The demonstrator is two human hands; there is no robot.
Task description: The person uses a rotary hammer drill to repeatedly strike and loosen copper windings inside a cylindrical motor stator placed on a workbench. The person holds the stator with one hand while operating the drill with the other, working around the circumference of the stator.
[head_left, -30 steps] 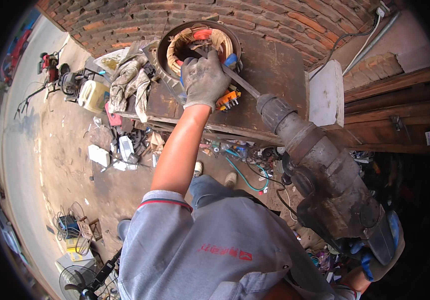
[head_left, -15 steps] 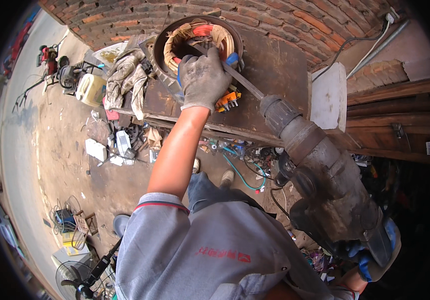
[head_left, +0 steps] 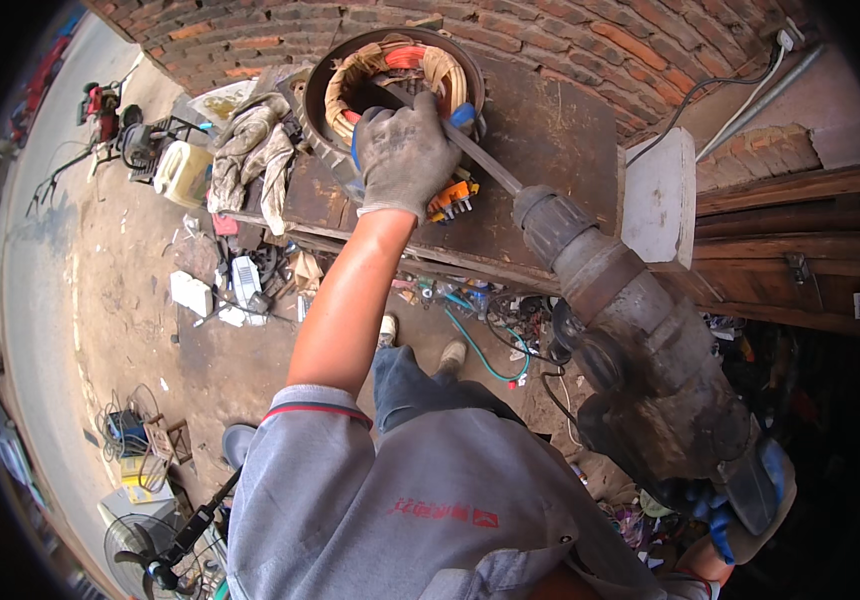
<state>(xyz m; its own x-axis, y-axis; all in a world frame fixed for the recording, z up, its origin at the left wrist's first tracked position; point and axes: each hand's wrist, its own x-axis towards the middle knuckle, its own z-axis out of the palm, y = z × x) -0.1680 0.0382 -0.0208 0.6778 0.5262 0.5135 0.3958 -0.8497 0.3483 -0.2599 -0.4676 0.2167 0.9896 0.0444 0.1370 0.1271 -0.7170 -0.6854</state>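
My left hand (head_left: 402, 155), in a grey glove with blue, is closed around the long steel chisel bit (head_left: 488, 163) of a worn grey rotary hammer (head_left: 630, 320). The bit slants up and left into a round motor stator (head_left: 312, 95) lying on the bench; its tip is hidden by my hand and the housing. Inside the housing runs a ring of wrapped windings (head_left: 347, 85) with a red-orange stretch at the back. My right hand (head_left: 772, 510), gloved in grey and blue, grips the hammer's rear handle at the lower right. An orange part with metal pins (head_left: 455, 200) sits beside my left wrist.
The wooden bench (head_left: 540, 110) backs onto a brick wall (head_left: 550, 30). Dirty rags (head_left: 250, 150) and a pale jerrycan (head_left: 183, 172) are at the left. A white block (head_left: 656, 200) stands at the bench's right end. Scrap, a teal hose (head_left: 475, 345) and cables litter the ground; a fan (head_left: 145, 560) is lower left.
The rotary hammer has shifted slightly left and down in the picture, its bit still in the stator. Both hands keep their grip.
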